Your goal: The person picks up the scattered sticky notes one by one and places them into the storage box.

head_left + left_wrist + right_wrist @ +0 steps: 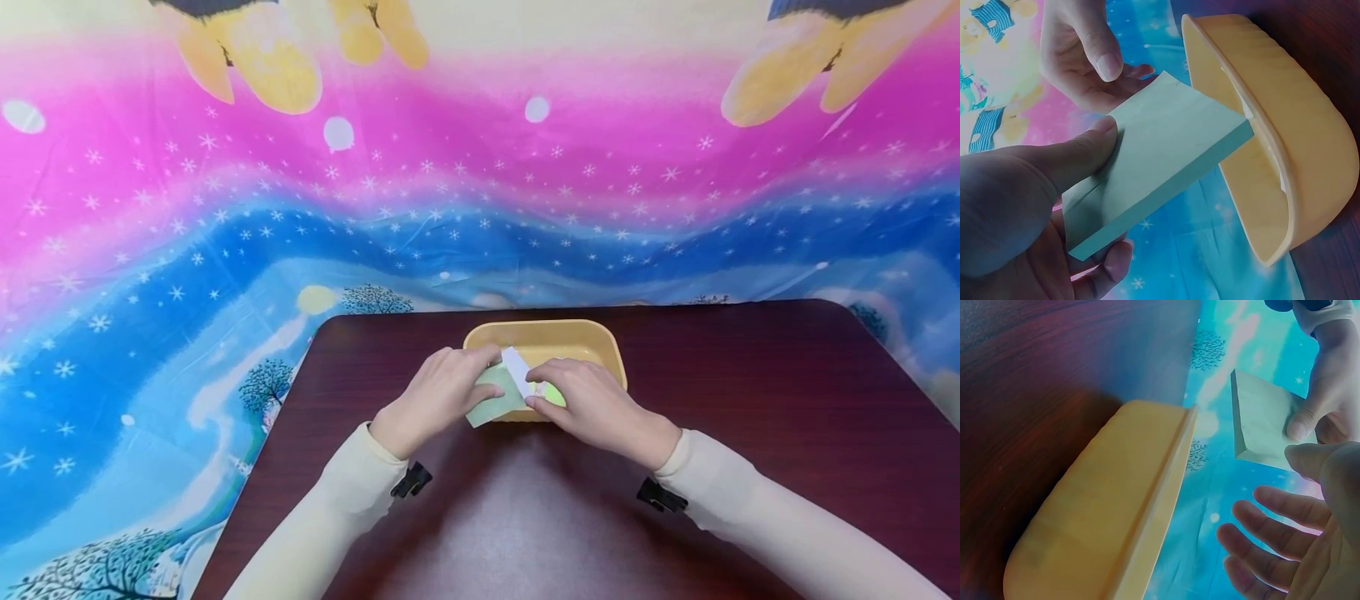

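My left hand [444, 390] grips a thick, pale green sticky note pad [1172, 140], thumb on its broad face and fingers underneath. The pad is tilted over the near side of a yellow plastic bin [546, 327], and its edge looks white in the head view. Close by the pad's other end is my right hand [596, 408]. Its fingers [1272, 547] are spread and loosely bent, and the thumb reaches toward the pad's corner in the right wrist view. Something bright lime green [553, 393] shows in the bin, partly hidden behind the right hand.
The bin stands toward the far edge of a dark reddish-brown table [750, 417]. Behind the table hangs a pink and blue cloth [480, 192] printed with snowflakes and trees. Black clips [662, 495] sit at both sleeve cuffs.
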Demonstrator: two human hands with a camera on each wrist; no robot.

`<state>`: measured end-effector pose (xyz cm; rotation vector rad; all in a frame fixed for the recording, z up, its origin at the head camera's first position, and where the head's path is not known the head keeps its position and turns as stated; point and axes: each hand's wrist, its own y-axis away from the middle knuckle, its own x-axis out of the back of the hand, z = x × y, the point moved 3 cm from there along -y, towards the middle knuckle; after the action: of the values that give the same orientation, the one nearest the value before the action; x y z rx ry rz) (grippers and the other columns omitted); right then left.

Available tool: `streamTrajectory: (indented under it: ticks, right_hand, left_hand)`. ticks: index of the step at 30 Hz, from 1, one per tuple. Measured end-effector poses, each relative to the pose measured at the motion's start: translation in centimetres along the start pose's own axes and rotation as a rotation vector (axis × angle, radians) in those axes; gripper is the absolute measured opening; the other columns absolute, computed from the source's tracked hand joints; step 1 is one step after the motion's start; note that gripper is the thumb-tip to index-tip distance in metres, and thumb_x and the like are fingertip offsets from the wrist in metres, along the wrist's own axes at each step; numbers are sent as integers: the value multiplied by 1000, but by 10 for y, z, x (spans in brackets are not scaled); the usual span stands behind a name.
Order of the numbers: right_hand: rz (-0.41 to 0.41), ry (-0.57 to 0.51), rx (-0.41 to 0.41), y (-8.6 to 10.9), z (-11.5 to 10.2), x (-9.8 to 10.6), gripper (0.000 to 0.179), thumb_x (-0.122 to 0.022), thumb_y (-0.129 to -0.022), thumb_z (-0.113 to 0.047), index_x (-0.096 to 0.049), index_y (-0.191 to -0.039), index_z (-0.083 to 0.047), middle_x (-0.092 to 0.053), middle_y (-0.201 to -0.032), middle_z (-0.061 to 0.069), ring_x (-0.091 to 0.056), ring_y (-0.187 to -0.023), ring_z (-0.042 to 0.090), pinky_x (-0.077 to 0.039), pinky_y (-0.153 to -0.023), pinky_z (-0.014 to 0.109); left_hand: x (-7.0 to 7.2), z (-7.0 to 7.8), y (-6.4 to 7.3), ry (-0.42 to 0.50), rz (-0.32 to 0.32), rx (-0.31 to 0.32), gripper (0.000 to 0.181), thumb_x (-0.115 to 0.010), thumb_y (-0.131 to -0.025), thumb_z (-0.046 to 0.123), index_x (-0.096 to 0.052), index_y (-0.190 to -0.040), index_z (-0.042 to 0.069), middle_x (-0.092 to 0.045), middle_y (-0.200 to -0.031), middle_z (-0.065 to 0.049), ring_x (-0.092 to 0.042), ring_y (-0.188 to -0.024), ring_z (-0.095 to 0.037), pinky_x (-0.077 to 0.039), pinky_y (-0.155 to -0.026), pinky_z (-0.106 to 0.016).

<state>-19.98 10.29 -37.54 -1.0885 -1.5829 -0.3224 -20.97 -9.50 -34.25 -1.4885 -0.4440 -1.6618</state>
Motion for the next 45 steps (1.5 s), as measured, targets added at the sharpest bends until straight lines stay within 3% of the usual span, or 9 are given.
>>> streamTrajectory:
  ticks: [15, 36, 45]
  right_hand:
    - [8, 1, 15, -4, 6, -1, 25, -75, -91, -27, -73, -111, -10, -76, -102, 3, -71, -92, 18, -56, -83, 43]
    - [-36, 0, -45, -8, 15, -2, 29, -73, -93, -28, -73, -114, -9, -77, -106, 6, -72, -95, 22, -57, -83, 45]
    - [-37, 11, -47, -9, 19, -3, 28, -73, -93, -28, -73, -113, -8, -77, -106, 7, -72, -95, 23, -56, -84, 46]
  left_hand:
    - [-2, -9, -7, 13, -9, 33, 26, -79, -88, 27, -64, -103, 14, -69, -80, 4, -52, -62, -10, -42, -57, -24]
    - [-7, -15, -18, 15, -28, 56, 28, -78, -89, 29, -66, -111, 15, -67, -80, 5, -48, -62, -11, -37, -58, -25]
    - [-11, -17, -23, 22, -18, 50, 28, -79, -88, 28, -66, -109, 15, -67, -80, 5, -51, -63, -12, -42, -58, -27]
